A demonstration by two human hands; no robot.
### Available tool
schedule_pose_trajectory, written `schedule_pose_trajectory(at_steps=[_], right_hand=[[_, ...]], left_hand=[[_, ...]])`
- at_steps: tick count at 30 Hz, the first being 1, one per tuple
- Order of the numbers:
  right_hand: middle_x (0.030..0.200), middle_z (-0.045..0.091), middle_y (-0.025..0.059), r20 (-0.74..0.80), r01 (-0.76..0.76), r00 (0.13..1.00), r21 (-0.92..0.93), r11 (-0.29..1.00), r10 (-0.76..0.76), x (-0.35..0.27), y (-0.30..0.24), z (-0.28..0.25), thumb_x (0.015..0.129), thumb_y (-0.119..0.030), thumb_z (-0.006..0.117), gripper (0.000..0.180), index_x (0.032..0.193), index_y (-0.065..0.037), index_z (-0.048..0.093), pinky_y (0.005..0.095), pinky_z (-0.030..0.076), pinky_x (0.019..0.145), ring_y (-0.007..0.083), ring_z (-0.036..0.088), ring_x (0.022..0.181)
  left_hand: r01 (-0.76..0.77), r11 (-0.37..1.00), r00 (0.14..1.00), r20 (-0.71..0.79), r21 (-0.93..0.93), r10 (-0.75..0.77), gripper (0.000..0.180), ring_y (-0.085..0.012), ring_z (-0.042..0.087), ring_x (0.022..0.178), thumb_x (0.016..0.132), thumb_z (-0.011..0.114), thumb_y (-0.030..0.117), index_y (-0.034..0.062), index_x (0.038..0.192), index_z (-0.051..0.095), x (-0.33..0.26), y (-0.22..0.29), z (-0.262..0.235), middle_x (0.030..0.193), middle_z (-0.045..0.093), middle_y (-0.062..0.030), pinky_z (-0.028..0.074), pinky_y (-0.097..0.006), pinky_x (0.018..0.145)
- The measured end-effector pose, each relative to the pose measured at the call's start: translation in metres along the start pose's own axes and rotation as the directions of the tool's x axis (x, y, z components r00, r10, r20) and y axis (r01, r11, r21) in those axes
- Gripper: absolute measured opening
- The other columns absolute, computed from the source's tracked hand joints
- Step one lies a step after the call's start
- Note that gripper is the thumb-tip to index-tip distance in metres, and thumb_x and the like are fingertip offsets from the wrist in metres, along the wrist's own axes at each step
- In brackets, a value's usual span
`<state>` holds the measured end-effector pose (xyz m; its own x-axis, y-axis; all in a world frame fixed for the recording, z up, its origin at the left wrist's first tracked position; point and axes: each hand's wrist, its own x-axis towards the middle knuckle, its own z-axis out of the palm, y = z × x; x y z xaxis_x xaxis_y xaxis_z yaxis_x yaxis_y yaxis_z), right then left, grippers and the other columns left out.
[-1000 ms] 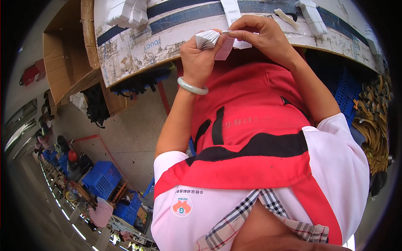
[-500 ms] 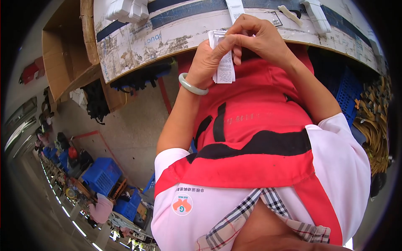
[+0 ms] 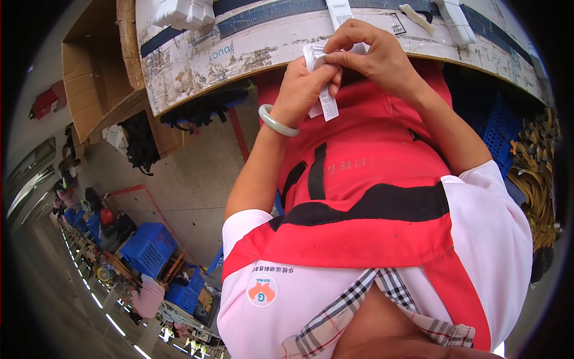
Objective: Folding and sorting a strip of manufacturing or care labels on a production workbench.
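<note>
A small stack of white printed labels (image 3: pixel 329 106) is gripped in my left hand (image 3: pixel 298 93), its lower ends hanging down in front of the red apron. My left thumb presses on the front of the stack. My right hand (image 3: pixel 382 63) pinches at the stack's upper end, thumb and forefinger closed on the edge of a white label. The other right fingers curl in, partly hiding the labels. Both hands are at the table's near edge. Just beyond them, a strip of white printed labels (image 3: pixel 339 12) lies on the table.
The worn, cardboard-covered table (image 3: pixel 251 60) carries bundles of white strips (image 3: pixel 184 13) at left and another white bundle (image 3: pixel 455 24) at right, near a small cream-coloured piece (image 3: pixel 417 18). An open cardboard box (image 3: pixel 98 78) stands left. A blue crate (image 3: pixel 497 131) sits under the table's right side.
The labels in my left hand have fanned and tilted, their lower ends now apart. My left hand has closed further round them, while my right fingertips stay at the upper end.
</note>
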<state>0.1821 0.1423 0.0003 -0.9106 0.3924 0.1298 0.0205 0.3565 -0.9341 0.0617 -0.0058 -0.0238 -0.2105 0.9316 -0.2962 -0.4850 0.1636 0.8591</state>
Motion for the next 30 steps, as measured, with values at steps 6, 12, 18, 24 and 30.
schedule_pose_trajectory(at_steps=[6,12,18,24,30], right_hand=[[0.092,0.061,0.003,0.053,0.012,0.999,-0.052,0.999,-0.009,0.001,-0.001,0.001,0.087,-0.01,0.07,0.01,0.091,-0.001,0.067,0.0244,0.048,0.08,0.0112,0.06,0.085],[0.084,0.064,0.0057,0.046,-0.042,0.998,0.031,0.999,0.041,-0.001,-0.003,-0.003,0.088,-0.011,0.069,0.013,0.091,0.001,0.067,0.0269,0.051,0.075,0.0131,0.063,0.079],[0.089,0.062,0.0018,0.071,-0.112,0.992,0.056,0.992,0.108,-0.004,0.002,-0.001,0.088,-0.014,0.07,0.012,0.093,-0.003,0.067,0.0253,0.047,0.078,0.011,0.059,0.084],[0.095,0.062,0.0031,0.086,-0.032,0.996,-0.011,0.999,0.033,-0.004,-0.008,-0.007,0.084,-0.014,0.074,0.02,0.1,-0.004,0.067,0.0266,0.047,0.079,0.0129,0.058,0.087],[0.092,0.06,0.0019,0.189,-0.034,0.982,0.085,0.996,0.018,0.0,-0.005,-0.009,0.084,-0.013,0.073,0.014,0.094,-0.005,0.067,0.0255,0.047,0.074,0.0108,0.057,0.082]], left_hand=[[-0.042,0.995,0.997,-0.057,0.088,0.047,0.015,-0.0102,0.059,0.061,0.095,0.056,0.012,0.0015,0.084,0.06,-0.002,-0.001,0.002,0.073,0.061,-0.0033,0.045,-0.023,0.053],[-0.026,1.0,1.0,-0.005,0.002,0.026,0.013,-0.0115,0.059,0.065,0.097,0.058,0.014,0.0018,0.092,0.061,-0.005,-0.003,0.0,0.078,0.061,-0.004,0.047,-0.023,0.058],[-0.004,0.998,1.0,0.026,-0.062,0.006,0.015,-0.0133,0.059,0.065,0.099,0.054,0.016,0.0021,0.094,0.057,-0.005,-0.012,-0.002,0.078,0.057,-0.0037,0.047,-0.024,0.058],[0.041,0.993,0.999,-0.02,0.113,-0.039,0.017,-0.0096,0.053,0.062,0.101,0.052,0.017,0.0031,0.092,0.056,-0.011,-0.001,0.002,0.074,0.054,-0.0012,0.042,-0.022,0.055],[-0.104,0.97,0.994,0.058,0.22,0.094,0.024,-0.003,0.041,0.056,0.102,0.052,0.023,0.0042,0.088,0.056,-0.011,-0.005,0.008,0.067,0.05,0.0036,0.03,-0.019,0.049]])
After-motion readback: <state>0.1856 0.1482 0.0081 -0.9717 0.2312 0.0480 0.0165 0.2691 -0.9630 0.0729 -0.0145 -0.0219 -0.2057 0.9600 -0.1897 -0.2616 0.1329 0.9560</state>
